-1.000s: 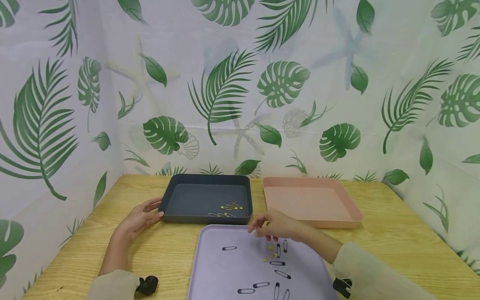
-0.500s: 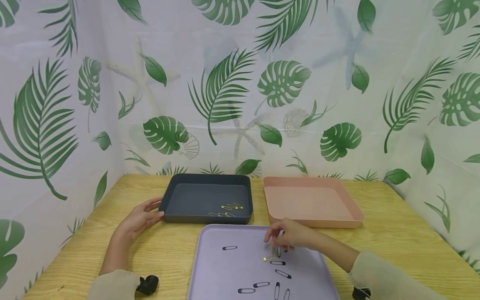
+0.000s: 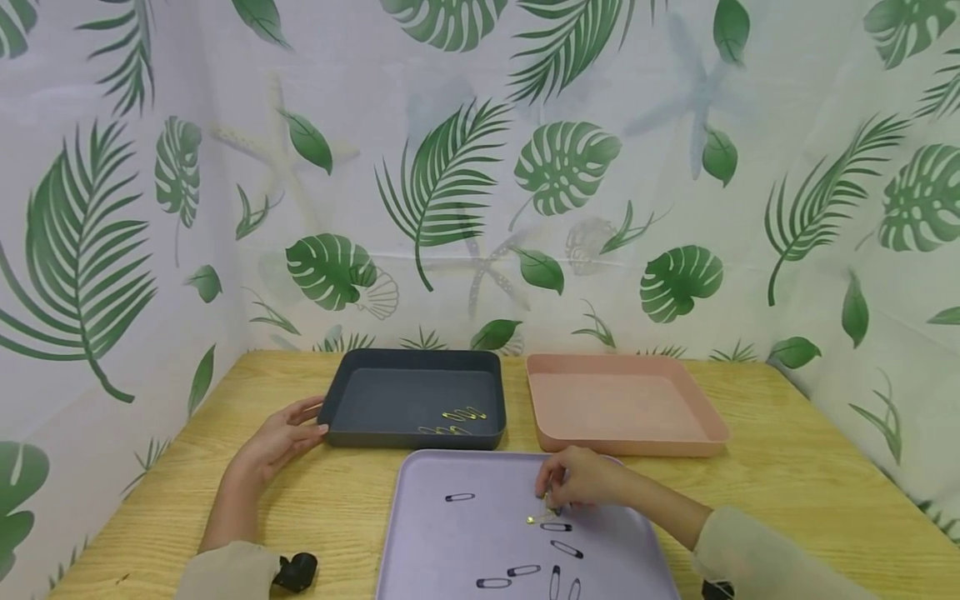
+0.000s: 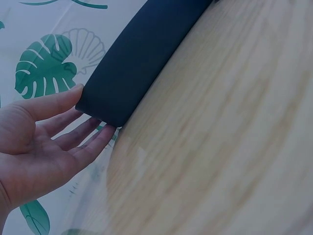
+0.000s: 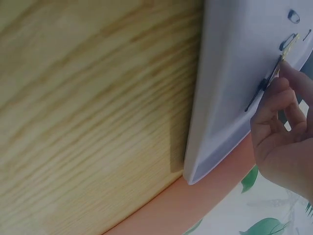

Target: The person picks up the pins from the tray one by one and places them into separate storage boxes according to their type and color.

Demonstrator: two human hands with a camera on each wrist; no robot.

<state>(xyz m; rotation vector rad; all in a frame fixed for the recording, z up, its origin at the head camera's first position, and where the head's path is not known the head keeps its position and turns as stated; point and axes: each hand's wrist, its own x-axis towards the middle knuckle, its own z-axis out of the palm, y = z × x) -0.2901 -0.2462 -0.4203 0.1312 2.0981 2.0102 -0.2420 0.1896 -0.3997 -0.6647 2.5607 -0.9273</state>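
Note:
My right hand (image 3: 581,479) is low over the lilac tray (image 3: 427,550), thumb and fingertips pinching at a yellow safety pin (image 5: 287,49) among the pins there. Another yellow safety pin (image 3: 534,519) lies just below those fingertips. Several black safety pins are spread over the lilac tray, among them one black safety pin (image 3: 566,549) nearer the front; some by the hand are partly hidden. My left hand (image 3: 277,437) touches the left end of the dark grey tray (image 3: 412,439) with extended fingers, thumb at its rim. Several yellow safety pins (image 3: 465,413) lie inside that tray's right part.
A pink tray (image 3: 630,447) stands behind the lilac one, right of the dark grey tray. All three rest on a wooden table (image 3: 337,517). A leaf-patterned curtain (image 3: 480,208) hangs behind and at both sides.
My right hand has moved right from the lilac tray's back edge, then down to the yellow safety pins, its fingertips now pinching at one. The left hand stays at the dark grey tray.

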